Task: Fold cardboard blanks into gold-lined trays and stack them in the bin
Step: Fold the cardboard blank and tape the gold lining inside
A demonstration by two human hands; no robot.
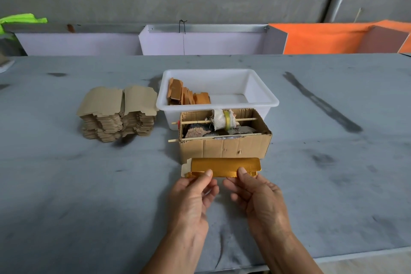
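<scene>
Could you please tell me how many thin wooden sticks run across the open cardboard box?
2. The far stick runs across the cardboard box carrying a cloth-wrapped roll; the near stick runs along its front edge. Others may lie hidden inside.

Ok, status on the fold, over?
Left hand and right hand both gripping gold-lined blank, part folded. Bin partly filled. Cardboard box right behind blank.

A cardboard box point(224, 147) stands between the hands point(224, 187) and the white bin point(219, 95), whose right half lies open.
</scene>
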